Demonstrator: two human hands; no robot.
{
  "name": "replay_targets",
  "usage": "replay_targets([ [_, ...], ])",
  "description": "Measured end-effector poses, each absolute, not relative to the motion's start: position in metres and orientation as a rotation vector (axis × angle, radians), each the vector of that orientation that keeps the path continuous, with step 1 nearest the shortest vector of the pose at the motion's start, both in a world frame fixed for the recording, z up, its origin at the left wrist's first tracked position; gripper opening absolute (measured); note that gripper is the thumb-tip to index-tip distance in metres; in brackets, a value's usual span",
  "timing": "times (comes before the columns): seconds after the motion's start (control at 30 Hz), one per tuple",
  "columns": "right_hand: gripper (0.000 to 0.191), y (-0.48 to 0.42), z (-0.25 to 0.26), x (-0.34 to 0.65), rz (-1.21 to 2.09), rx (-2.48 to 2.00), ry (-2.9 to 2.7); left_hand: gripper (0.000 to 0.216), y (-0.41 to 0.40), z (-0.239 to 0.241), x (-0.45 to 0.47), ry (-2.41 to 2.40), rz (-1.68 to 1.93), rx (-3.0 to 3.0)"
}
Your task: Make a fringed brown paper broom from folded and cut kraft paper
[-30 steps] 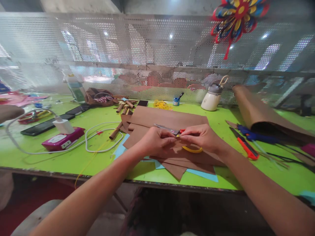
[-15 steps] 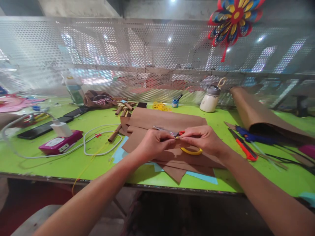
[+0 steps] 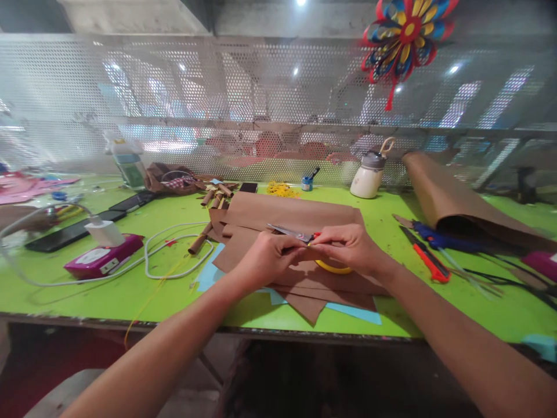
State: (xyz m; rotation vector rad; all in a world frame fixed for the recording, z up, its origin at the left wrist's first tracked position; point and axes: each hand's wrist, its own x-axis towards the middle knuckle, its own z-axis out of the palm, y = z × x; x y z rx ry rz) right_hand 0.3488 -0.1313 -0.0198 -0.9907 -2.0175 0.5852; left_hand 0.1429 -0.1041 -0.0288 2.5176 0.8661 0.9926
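Observation:
My left hand [image 3: 275,255] and my right hand [image 3: 346,247] meet over the brown paper [image 3: 291,210], fingertips pinched almost together. Whatever lies between them is too small and too covered by the fingers to name. Just behind and beneath the hands lies a pair of scissors [image 3: 334,267], its blades pointing left and its yellow handle loop showing under my right hand. The brown sheets are stacked and folded, with light blue paper [image 3: 354,313] poking out from underneath.
Left are small brown paper rolls [image 3: 199,239], a white cable [image 3: 150,264] and a purple power socket [image 3: 104,256]. A red utility knife [image 3: 429,258] and a blue glue gun [image 3: 444,238] lie right. Behind stand a paint jar [image 3: 307,183] and a cream flask [image 3: 368,177].
The view has shifted slightly, so everything sits a little further left. Both hands keep their pinch in nearly the same place above the paper.

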Motion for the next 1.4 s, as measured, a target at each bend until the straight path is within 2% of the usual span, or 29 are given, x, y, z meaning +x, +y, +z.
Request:
replay_targets([
  [0.5, 0.022, -0.130, -0.018, 0.345, 0.538, -1.013, -2.237, 0.024, -0.100, -0.022, 0.143, 0.837, 0.777, 2.409],
  [0.77, 0.023, -0.129, -0.018, 0.348, 0.531, -1.034, -2.217, 0.031, -0.103, -0.007, 0.138, 0.753, 0.451, 2.106],
  [0.87, 0.026, -0.127, -0.018, 0.351, 0.670, -1.040, -2.187, 0.026, -0.103, -0.005, 0.137, 0.794, 0.482, 2.090],
  [1.0, 0.030, -0.125, -0.022, 0.355, 1.120, -1.014, -2.032, 0.020, -0.102, -0.007, 0.139, 0.854, 0.585, 2.082],
  [1.1, 0.030, -0.125, -0.024, 0.354, 1.308, -1.006, -1.873, 0.021, -0.102, -0.010, 0.141, 0.827, 0.633, 2.004],
  [1.4, 0.030, -0.130, -0.022, 0.340, 1.133, -1.004, -1.997, 0.027, -0.107, -0.017, 0.146, 0.817, 0.558, 1.743],
])
